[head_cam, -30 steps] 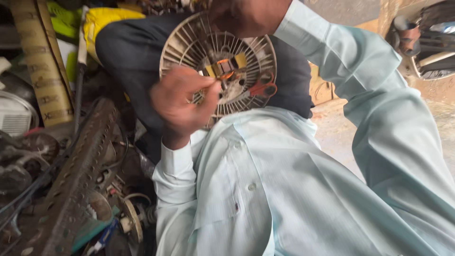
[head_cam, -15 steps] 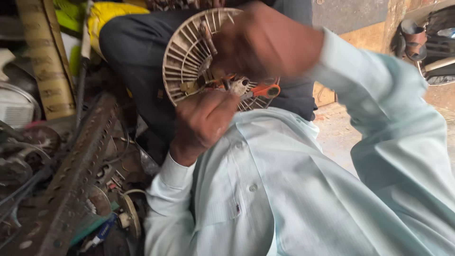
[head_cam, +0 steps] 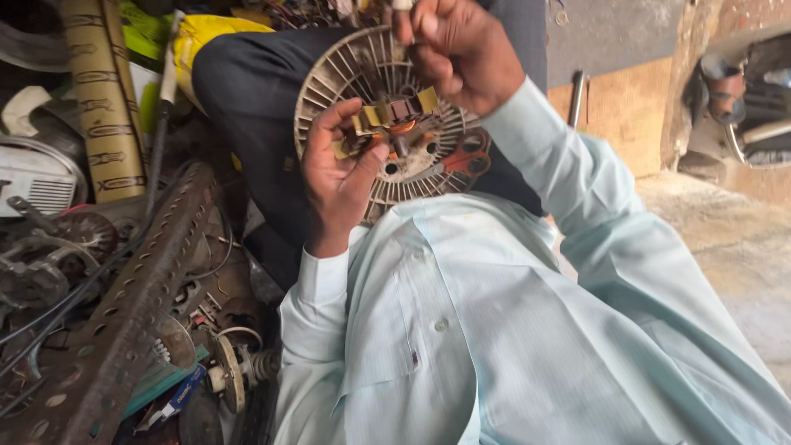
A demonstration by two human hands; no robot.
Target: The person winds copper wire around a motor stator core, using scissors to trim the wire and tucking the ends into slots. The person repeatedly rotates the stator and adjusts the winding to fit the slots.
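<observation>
At the far left, one cardboard tube is leaning among the clutter, and one perforated metal bar is running diagonally across a heap of scrap parts. Next to the right, the left hand is cupping the lower left side of one round slatted motor housing, its fingers curling narrowly over the rim and its thumb pressing beside the small wound stator core that is sitting at the disc's centre. The housing is resting upright on a lap clad in dark trousers, its face turning toward the camera, with one orange wire lead lying against its lower right. Above it, the right hand is hovering at the disc's upper edge, fingers pinching closed on a small pale piece; what that piece is cannot be told. Two hands are working in all, both emerging from pale blue shirt sleeves. At the far right, one wheel is showing partly.
</observation>
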